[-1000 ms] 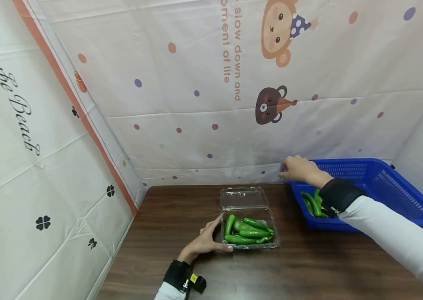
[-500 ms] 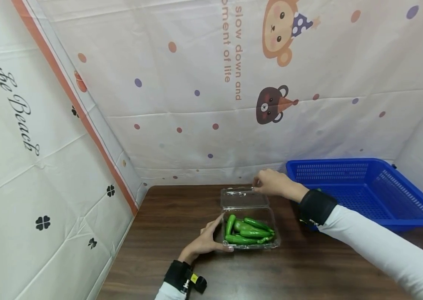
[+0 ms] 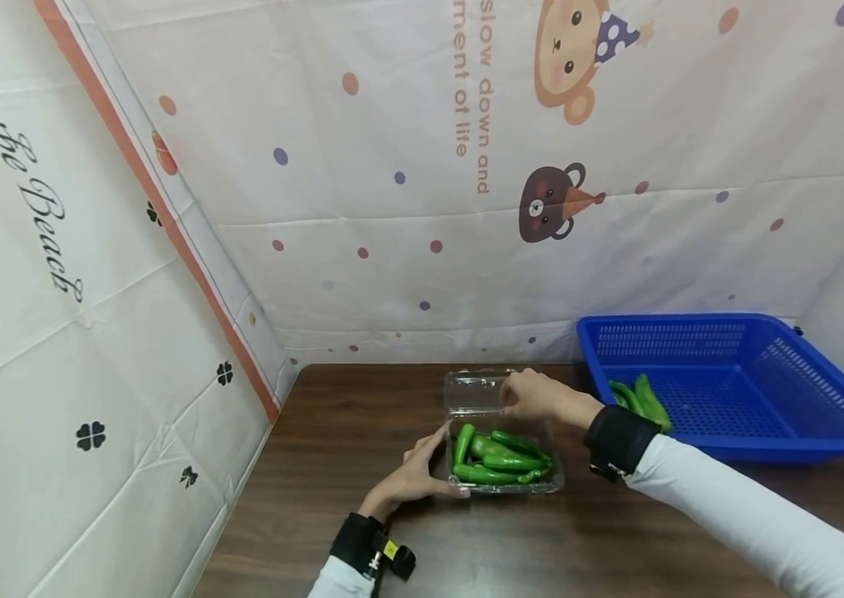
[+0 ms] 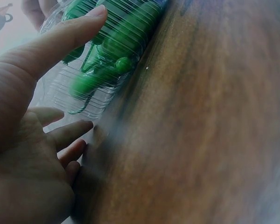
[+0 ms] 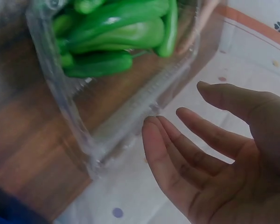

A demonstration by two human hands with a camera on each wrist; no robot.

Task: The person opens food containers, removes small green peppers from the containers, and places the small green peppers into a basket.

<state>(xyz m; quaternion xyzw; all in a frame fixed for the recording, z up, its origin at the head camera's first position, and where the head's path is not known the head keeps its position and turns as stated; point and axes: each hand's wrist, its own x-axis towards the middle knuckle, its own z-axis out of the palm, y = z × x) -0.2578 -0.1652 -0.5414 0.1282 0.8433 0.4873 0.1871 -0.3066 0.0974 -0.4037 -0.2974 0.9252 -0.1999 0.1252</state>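
Note:
A clear plastic clamshell box [image 3: 552, 480] holds several green peppers [image 3: 509, 462], and its lid [image 3: 473, 392] is folded back toward the wall. My left hand [image 3: 414, 475] spans the box's left side. The thumb reaches along the front wall, while the other fingers, fairly straight, lie at the side; the left wrist view shows the box's ribbed wall [image 4: 107, 99] beneath the thumb. At the lid's right edge is my right hand [image 3: 539, 396]. In the right wrist view its fingers [image 5: 165, 170] are loosely bent, with nothing held between thumb and fingertips.
On the right of the brown wooden table [image 3: 362, 399] stands a blue plastic basket [image 3: 699, 448]. A few long green peppers [image 3: 646, 400] lie at its left end. A printed white cloth [image 3: 392, 282] hangs behind the table and along both sides.
My right hand has moved left from the basket to the box's lid, then lower along its right edge, uncovering the basket's peppers. The left hand stays at the box. The head view shifts slightly.

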